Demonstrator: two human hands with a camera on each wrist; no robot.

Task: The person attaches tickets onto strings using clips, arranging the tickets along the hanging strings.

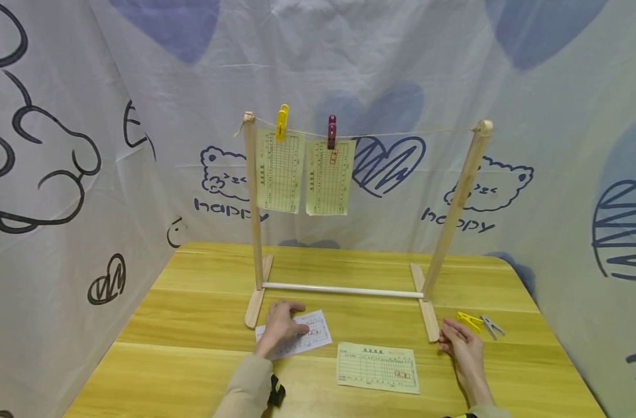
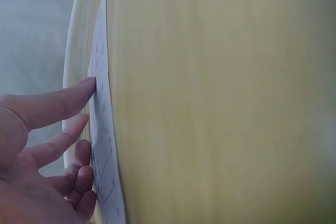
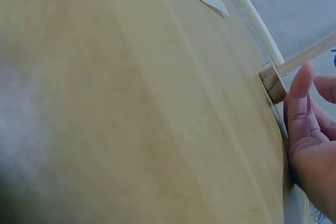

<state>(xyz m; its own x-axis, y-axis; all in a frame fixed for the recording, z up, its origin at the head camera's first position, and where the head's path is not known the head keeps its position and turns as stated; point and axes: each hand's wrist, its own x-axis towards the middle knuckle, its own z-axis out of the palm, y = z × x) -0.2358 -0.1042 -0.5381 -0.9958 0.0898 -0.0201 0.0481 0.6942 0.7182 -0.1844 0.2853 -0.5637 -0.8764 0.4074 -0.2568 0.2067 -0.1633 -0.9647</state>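
My left hand [image 1: 284, 325] lies over a white printed slip [image 1: 318, 331] on the table, covering part of it. In the left wrist view, thumb and fingertips touch the face of that slip [image 2: 106, 129], fingers spread and slightly bent. To its right lies a pale green printed slip [image 1: 378, 367]. My right hand [image 1: 465, 352] rests on the table beside the rack's right foot, fingers loosely curled, and no held thing shows. Just beyond it are a yellow clothespin [image 1: 469, 320] and a grey clothespin [image 1: 491, 327].
A wooden rack [image 1: 455, 215] stands at the back, with a string [image 1: 401, 133] across its top and a white bar [image 1: 344, 289] below. A yellow clip [image 1: 282, 123] and a dark red clip [image 1: 331, 132] hold two green slips [image 1: 280, 174] on the string. A printed curtain surrounds the table.
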